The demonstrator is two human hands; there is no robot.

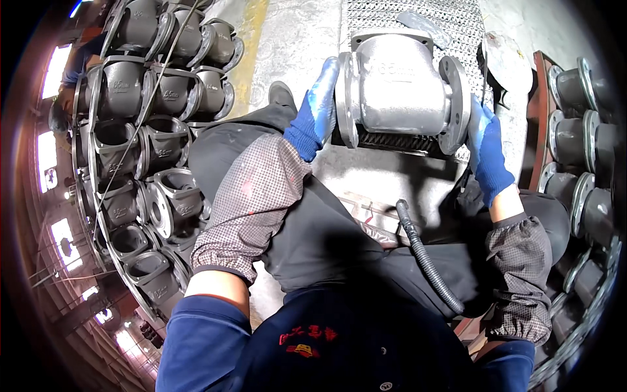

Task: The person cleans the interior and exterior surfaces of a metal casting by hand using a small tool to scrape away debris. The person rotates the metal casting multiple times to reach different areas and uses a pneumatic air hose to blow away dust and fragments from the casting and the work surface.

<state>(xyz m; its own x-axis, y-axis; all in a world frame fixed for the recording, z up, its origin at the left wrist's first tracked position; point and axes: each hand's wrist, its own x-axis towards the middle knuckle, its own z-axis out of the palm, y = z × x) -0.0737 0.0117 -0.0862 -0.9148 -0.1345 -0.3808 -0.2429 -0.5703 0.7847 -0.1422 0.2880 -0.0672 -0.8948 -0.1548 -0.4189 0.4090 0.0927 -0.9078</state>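
A silver-grey cast metal valve body (403, 88) with round side flanges and a squarish flange on top is between my hands, over a patterned metal grating (375, 18). My left hand (318, 111), in a blue glove, presses against its left flange with the fingers stretched upward along the rim. My right hand (484, 140), gloved alike, grips the outer side of the right flange; its fingers are partly hidden behind that flange. The valve body's underside is hidden.
Dark flanged valve bodies (123, 88) are stacked at left, and more (569, 134) sit at right beside a reddish-brown frame (542, 117). A corrugated hose (424, 261) crosses my lap. A flat grey piece (424, 27) lies on the grating. Another person (81, 65) is at far left.
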